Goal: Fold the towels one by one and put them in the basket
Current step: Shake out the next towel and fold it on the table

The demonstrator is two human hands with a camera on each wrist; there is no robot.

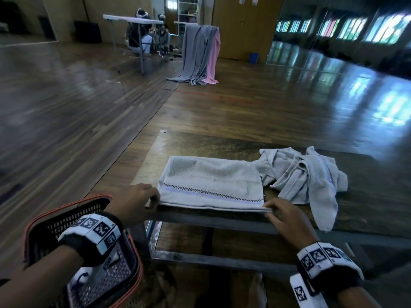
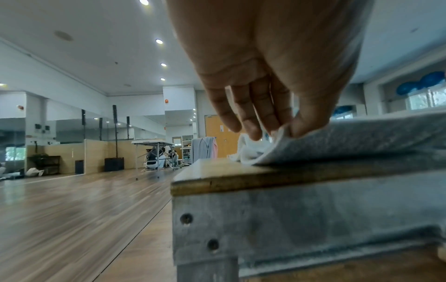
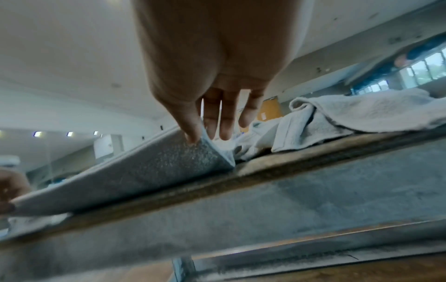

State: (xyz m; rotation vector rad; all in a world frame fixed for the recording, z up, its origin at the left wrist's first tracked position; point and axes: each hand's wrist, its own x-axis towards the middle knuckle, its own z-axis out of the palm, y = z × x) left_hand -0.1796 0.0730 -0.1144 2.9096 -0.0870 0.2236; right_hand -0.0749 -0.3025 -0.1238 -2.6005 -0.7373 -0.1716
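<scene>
A pale towel (image 1: 211, 181) with a checked stripe lies folded flat at the near edge of the wooden table (image 1: 200, 141). My left hand (image 1: 142, 200) pinches its near left corner between thumb and fingers (image 2: 253, 131). My right hand (image 1: 280, 211) pinches the near right corner, the thumb (image 3: 190, 133) under the lifted edge of the towel (image 3: 144, 171). A second pale towel (image 1: 309, 176) lies crumpled on the table's right side, one end hanging over the front edge. The black basket (image 1: 89, 252) with an orange rim stands on the floor at the lower left, under my left wrist.
The table has a grey metal frame (image 2: 289, 219) below its top. Beyond it stretches a shiny wooden floor. Far back stand a white folding table (image 1: 133, 20) with people crouched under it and a rack draped with grey and pink cloth (image 1: 202, 54).
</scene>
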